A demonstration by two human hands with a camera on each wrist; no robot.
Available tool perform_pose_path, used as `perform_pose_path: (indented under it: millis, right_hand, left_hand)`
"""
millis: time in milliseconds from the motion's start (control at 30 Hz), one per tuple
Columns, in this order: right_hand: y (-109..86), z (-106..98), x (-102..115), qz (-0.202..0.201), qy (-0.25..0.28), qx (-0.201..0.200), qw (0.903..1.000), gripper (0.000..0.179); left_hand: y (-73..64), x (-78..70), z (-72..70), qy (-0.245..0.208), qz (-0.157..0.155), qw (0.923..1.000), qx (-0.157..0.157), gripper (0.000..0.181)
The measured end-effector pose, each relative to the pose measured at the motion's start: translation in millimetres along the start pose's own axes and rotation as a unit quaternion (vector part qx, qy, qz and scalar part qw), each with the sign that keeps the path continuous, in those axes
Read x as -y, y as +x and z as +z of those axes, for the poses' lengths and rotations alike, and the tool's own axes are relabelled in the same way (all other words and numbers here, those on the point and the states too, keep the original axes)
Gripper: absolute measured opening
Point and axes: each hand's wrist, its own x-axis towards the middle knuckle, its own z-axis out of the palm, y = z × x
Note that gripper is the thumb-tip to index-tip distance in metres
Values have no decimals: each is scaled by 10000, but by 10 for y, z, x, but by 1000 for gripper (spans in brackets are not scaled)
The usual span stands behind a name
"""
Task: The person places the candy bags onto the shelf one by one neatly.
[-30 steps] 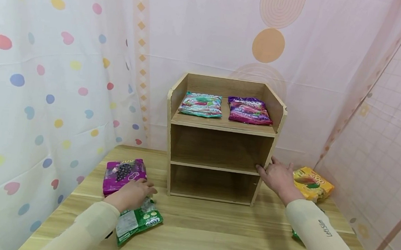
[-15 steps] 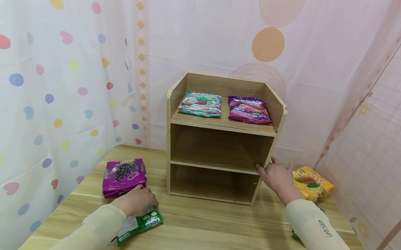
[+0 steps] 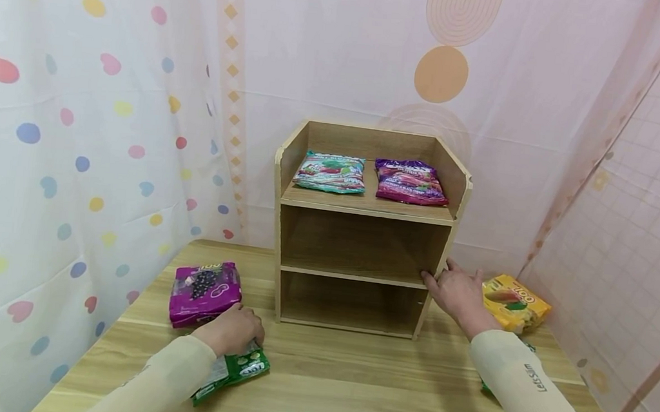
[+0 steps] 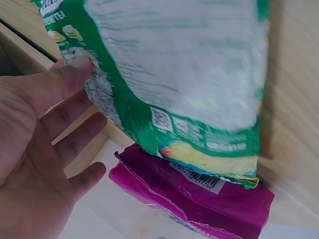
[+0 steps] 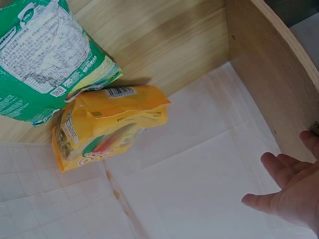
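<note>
Left hand (image 3: 233,331), lower left of the head frame, pinches the edge of a green packet (image 3: 249,362), thumb on the face, fingers behind. Packet partly hidden by the hand in the head view; back label fills most of the left wrist view. Purple grape bag (image 3: 205,293) sits just beyond it; contact between the two, cannot tell.

Right hand (image 3: 462,297), right of centre, fingers spread, touches the right side panel of the wooden shelf unit (image 3: 362,278). Yellow mango bag (image 3: 515,305) near that hand, at right; second green bag (image 5: 45,59) beside the yellow one, upper left of the right wrist frame, mostly behind the forearm in the head view.

Top tier, mid-frame: teal bag (image 3: 332,172) left, magenta berry bag (image 3: 410,182) right, apart. Unit stands on a wood-grain table (image 3: 350,389).
</note>
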Motion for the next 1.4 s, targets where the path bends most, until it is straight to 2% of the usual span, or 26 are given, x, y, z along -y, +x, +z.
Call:
perform_pose_path:
  millis: [167, 333, 467, 533, 633, 700, 767, 833, 967, 1067, 1133, 1400]
  right_hand:
    - [-7, -6, -1, 17, 20, 14, 10000, 57]
    - [3, 8, 1, 28, 15, -24, 10000, 57]
    - [-1, 3, 7, 40, 46, -14, 10000, 57]
    - [0, 1, 12, 50, 76, 2, 10000, 57]
    - [1, -1, 18, 55, 94, 2, 9999, 57]
    - [-1, 2, 16, 64, 107, 2, 9999, 57]
    - [-5, 2, 13, 69, 113, 6, 9999, 58]
    - [-4, 6, 5, 68, 116, 10, 9999, 58]
    - [1, 15, -4, 42, 114, -19, 9999, 58]
    - [-2, 13, -2, 40, 133, -54, 9999, 57]
    - [-3, 10, -3, 49, 143, -52, 9999, 57]
    - [-3, 13, -5, 57, 169, -51, 9998, 58]
  left_hand:
    - [18, -30, 40, -97, -14, 9997, -230, 17]
    - [53, -94, 102, -209, -258, 9987, -393, 3]
    - [64, -124, 117, -558, -490, 9967, -315, 8]
    - [60, -110, 100, -902, -556, 9942, -207, 13]
    - [43, -74, 38, -1576, -762, 9845, 134, 24]
    - [35, -45, 0, -2011, -1006, 9733, 459, 32]
    - [29, -24, -29, -2297, -1240, 9622, 776, 38]
    - [27, -12, -41, -2403, -1368, 9561, 974, 42]
    - [37, -15, -28, -2319, -1317, 9588, 980, 43]
    - [50, -28, -18, -2134, -1202, 9656, 871, 40]
    - [57, -39, -16, -2084, -1201, 9672, 815, 38]
    - [93, -67, -30, -2377, -1295, 9609, 585, 36]
